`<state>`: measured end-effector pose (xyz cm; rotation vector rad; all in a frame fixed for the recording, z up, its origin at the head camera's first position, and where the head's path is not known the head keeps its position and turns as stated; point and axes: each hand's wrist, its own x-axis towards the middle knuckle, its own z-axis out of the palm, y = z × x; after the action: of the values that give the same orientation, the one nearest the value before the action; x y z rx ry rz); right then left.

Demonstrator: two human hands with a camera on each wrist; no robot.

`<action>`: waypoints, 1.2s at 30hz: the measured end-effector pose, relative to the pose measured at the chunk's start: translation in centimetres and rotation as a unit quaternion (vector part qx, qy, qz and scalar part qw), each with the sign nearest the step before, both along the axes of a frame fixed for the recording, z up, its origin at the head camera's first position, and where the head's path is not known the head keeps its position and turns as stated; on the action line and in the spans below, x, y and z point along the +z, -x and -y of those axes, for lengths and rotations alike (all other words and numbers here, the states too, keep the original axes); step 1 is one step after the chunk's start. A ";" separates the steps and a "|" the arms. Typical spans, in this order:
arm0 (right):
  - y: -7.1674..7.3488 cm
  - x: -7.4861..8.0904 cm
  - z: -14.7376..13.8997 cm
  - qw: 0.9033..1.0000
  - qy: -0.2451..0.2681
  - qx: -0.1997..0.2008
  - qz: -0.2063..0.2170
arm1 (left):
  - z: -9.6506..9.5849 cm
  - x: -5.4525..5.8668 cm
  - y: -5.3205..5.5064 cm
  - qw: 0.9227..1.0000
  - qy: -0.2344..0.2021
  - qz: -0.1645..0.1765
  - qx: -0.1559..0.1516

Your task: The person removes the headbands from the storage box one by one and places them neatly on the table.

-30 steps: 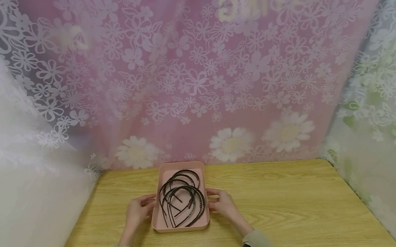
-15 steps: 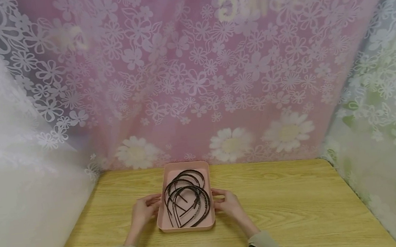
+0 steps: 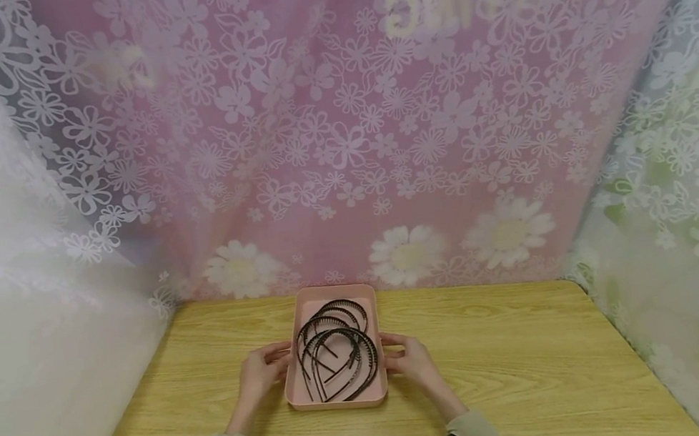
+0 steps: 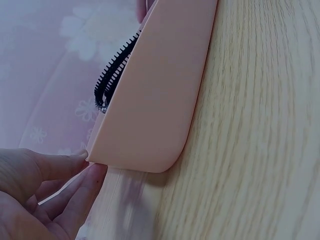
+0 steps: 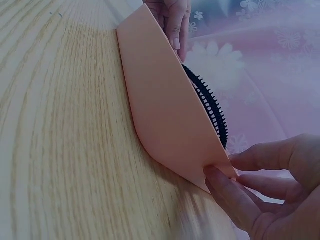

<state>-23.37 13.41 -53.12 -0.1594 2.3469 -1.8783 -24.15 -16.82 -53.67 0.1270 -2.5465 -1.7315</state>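
Note:
A shallow pink tray (image 3: 337,404) rests on the wooden table, holding several black toothed headbands (image 3: 336,331) that overlap one another. My left hand (image 3: 260,373) grips the tray's left side. Its thumb and fingers meet at the rim near a corner in the left wrist view, where headband teeth (image 4: 114,72) stick up above the wall. On the opposite side, my right hand (image 3: 411,360) holds the tray, with the thumb at the rim and fingers on the outer wall in the right wrist view. Some headband ends lie hidden under others.
A wood-grain table (image 3: 501,359) stretches out to the right of the tray. Behind it hangs a pink flowered curtain (image 3: 347,139), close to the tray's far edge. Whitish sheets (image 3: 31,319) close off the left and right sides.
Both hands and the tray have shifted together to the right along the table, with the headbands inside. The hands keep their hold on the tray's sides.

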 end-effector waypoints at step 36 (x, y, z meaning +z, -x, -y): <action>-1.1 0.3 -4.5 0.999 -0.022 -0.033 0.002 | -4.4 -0.7 0.2 0.998 -0.024 -0.028 -0.044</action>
<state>-22.30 17.89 -52.80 -0.0730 2.4182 -1.8512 -24.38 -12.41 -54.39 -0.0309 -2.5076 -1.7986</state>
